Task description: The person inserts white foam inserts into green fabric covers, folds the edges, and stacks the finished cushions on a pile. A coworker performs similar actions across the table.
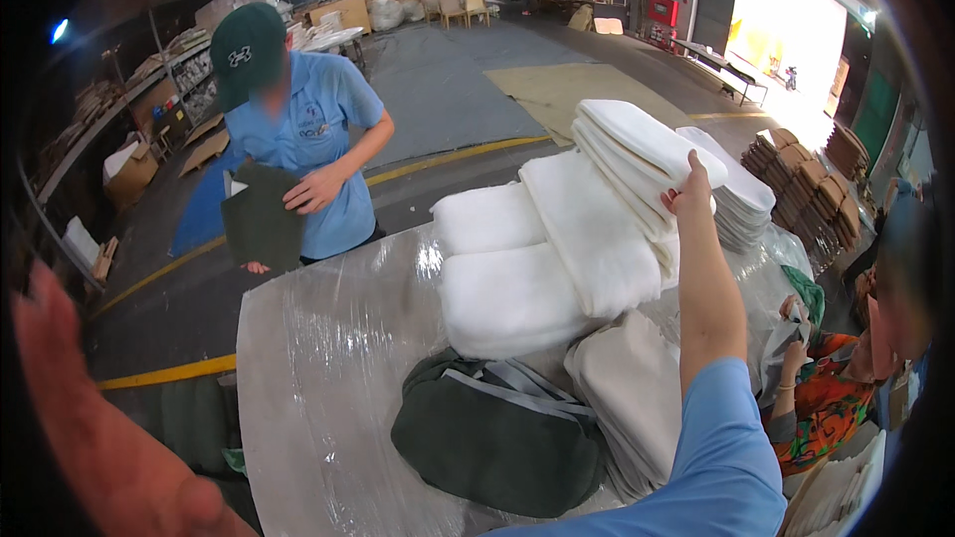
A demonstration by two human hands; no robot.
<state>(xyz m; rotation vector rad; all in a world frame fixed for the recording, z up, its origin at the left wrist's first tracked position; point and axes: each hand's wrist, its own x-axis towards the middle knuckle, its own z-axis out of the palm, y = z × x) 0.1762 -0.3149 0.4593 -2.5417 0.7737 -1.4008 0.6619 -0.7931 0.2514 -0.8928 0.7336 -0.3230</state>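
Note:
My right arm, in a blue sleeve, reaches across the table. The right hand (689, 187) closes on the edge of the upper stack of folded white padding (637, 144). Beneath that stack lie more thick white padding pieces (512, 288). Nearer to me, a dark green fabric cover (497, 438) with grey edging rests beside a pile of beige fabric pieces (627, 388). My left hand (45, 313) is raised at the far left, away from the table; it is blurred and cut by the dark rim, so its fingers are unclear.
A plastic-covered table (308, 368) bears the goods. Across it, a person in a blue shirt (338, 119) holds a dark green fabric piece (264, 219). At right, a person with an orange patterned sleeve (821, 408) handles material. Stacked brown bundles (806, 189) stand beyond.

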